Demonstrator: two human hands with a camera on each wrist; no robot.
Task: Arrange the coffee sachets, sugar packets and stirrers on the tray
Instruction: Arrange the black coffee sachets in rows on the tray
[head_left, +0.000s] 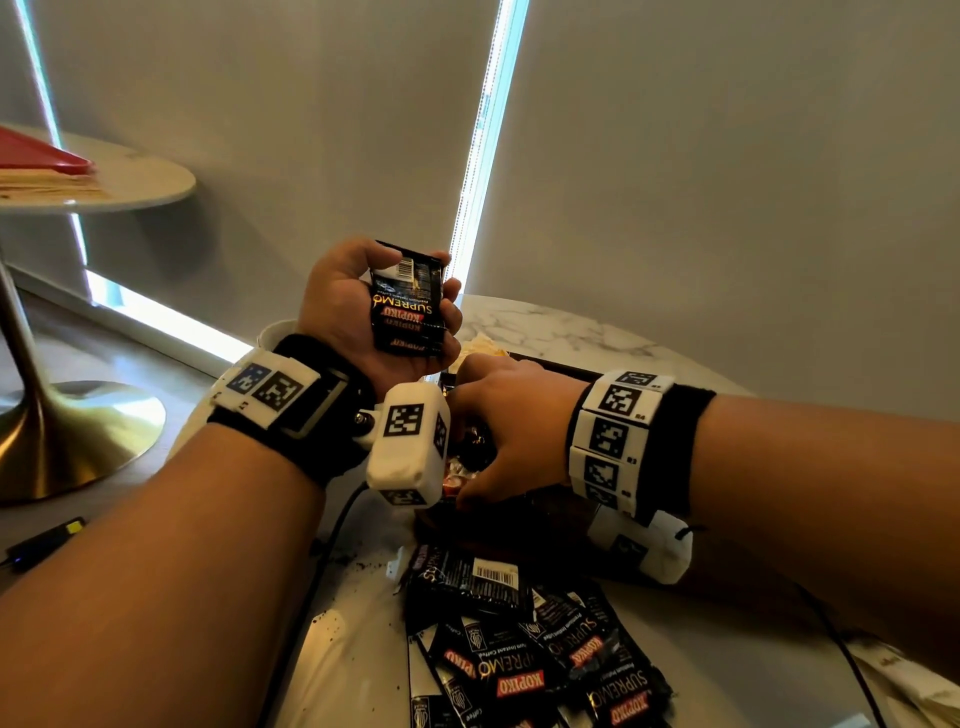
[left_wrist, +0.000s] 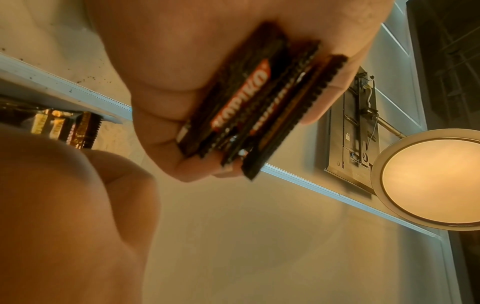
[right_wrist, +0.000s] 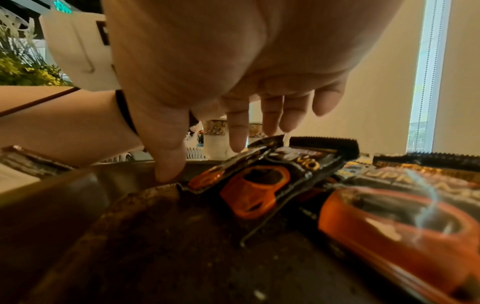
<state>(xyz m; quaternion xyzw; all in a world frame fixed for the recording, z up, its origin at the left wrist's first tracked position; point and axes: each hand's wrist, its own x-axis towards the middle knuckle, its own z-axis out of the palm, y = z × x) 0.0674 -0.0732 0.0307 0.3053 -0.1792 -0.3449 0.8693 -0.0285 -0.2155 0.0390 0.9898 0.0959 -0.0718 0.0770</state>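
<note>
My left hand (head_left: 415, 288) is raised above the table and grips a small stack of black Kopiko coffee sachets (head_left: 408, 317), seen edge-on in the left wrist view (left_wrist: 259, 98). My right hand (head_left: 498, 426) reaches down into the dark tray (head_left: 545, 514). In the right wrist view its fingers (right_wrist: 237, 139) are straight and touch the raised far edge of a tilted sachet (right_wrist: 259, 176) in the tray (right_wrist: 116, 179); the thumb sits at that sachet's left corner. Another sachet (right_wrist: 402, 222) lies beside it. A loose pile of sachets (head_left: 530, 644) lies on the table in front of the tray.
The marble table (head_left: 561, 332) carries a white cup (head_left: 275, 332) at its far left, patterned cups (right_wrist: 214, 135) beyond the tray, a black cable (head_left: 332, 545) and scattered coffee grains (head_left: 353, 561). Pale paper packets (head_left: 909, 680) lie at the near right. A second round table (head_left: 130, 176) stands to the left.
</note>
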